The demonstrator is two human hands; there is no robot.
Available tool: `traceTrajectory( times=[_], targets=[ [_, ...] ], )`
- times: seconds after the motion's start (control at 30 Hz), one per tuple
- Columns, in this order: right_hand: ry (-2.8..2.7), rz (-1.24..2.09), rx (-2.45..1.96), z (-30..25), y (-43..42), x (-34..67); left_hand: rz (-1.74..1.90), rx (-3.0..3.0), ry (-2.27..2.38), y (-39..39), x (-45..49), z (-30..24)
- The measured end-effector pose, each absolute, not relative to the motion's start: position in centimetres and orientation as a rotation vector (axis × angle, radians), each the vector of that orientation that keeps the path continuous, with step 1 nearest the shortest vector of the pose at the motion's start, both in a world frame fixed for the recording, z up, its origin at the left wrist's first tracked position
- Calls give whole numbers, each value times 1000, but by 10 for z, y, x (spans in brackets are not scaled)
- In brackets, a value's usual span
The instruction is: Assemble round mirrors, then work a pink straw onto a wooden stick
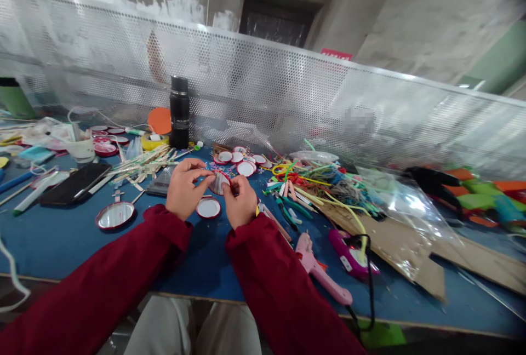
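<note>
Between my two hands is a round red-rimmed lid (219, 183), its inner face turned up and greyish. The thumb and fingers of my left hand (187, 185) pinch at its left edge. My right hand (241, 199) grips the other edge, thumb on top. Any small piece between the left fingertips is too small to make out. Just below, a white lid with a red rim (208, 208) lies flat on the blue table (201, 273). Off to the left rests another red-rimmed disc (115, 216) with a shiny face.
Several red-rimmed lids (245, 169) lie behind my hands, near a black bottle (179, 114). A pink glue gun (320, 270), green-handled pliers (287, 213), a purple device (352, 255) and cardboard (390, 240) are on the right. A phone (76, 183) lies left; a perforated metal screen (263, 86) stands behind.
</note>
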State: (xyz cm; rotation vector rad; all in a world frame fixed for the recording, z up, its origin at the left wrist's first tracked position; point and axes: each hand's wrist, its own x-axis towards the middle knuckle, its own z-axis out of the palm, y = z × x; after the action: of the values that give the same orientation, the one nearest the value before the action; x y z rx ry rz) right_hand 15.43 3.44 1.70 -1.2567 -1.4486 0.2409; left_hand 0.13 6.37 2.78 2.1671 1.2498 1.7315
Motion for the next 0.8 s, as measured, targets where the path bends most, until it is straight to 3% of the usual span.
traceTrajectory(
  times=[0.8],
  targets=[
    [-1451, 232, -1244, 17, 36, 157, 1745, 2224, 1167, 59, 1, 34]
  ],
)
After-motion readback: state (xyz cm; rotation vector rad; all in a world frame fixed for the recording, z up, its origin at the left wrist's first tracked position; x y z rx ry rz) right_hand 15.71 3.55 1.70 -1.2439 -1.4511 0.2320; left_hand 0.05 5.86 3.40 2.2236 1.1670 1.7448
